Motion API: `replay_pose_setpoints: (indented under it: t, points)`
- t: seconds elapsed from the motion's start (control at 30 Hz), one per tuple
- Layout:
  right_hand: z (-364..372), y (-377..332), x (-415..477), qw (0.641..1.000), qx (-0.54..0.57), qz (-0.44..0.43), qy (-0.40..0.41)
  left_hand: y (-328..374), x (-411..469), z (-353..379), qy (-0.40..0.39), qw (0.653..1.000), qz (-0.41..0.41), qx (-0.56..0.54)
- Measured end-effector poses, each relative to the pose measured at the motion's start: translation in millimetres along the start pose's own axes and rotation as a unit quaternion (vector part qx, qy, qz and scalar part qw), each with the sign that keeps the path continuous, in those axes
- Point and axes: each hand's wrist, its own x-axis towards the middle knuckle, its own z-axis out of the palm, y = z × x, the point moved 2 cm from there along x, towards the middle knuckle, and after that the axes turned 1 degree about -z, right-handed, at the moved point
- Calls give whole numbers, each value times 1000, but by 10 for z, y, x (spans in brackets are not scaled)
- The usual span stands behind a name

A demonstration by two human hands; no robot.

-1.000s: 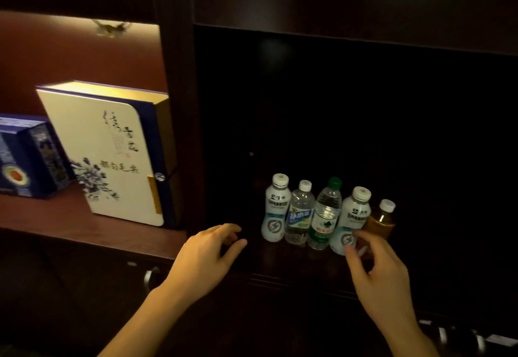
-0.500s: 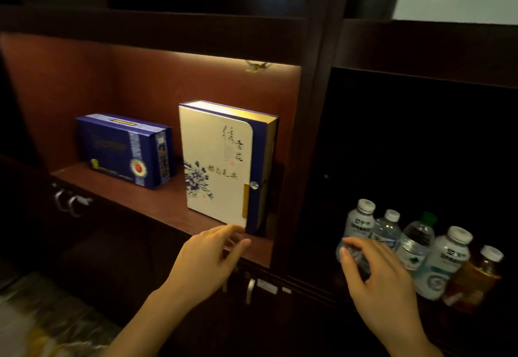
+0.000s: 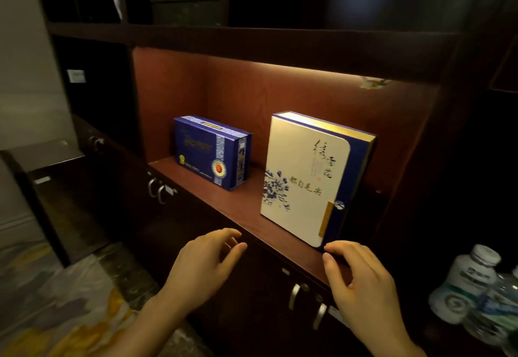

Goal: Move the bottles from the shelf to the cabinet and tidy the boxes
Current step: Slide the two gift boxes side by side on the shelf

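A tall white-and-blue box with flower print stands upright on the lit shelf, near its right end. A smaller dark blue box stands further back to its left. My right hand hovers just below the tall box's lower right corner, fingers loosely curled, holding nothing. My left hand floats in front of the shelf edge, relaxed and empty. Two bottles show at the right edge in the dark compartment; the rest are cut off.
Below the shelf are dark cabinet doors with metal handles and a second pair of handles. A low dark side table stands at the left. Patterned flooring lies lower left. Dark upper shelves hold a box.
The view has swung left from the bottles to the lit shelf. My right hand has left the bottles and now sits by the tall box's lower corner.
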Motion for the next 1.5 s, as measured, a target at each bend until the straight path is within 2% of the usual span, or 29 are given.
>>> replay_pose_setpoints:
  t: [0.33,0.57,0.9,1.17,1.5]
  points:
    - [1155,-272,695,991,95,-31,-87,-902,339,-203,56,994,-92,23]
    - [2126,-240,1478,961,245,61,-114,-1610,1038,-31,120,980,-158,-33]
    - [3228,-88,2590,932,313,136,-124,-2542,2143,-25,156,957,-235,-69]
    - [4024,-25,3195,907,339,225,-106,-3430,3127,39,157,947,-246,-132]
    - [4665,-127,3582,893,323,313,7,-4619,4534,287,99,927,-270,-242]
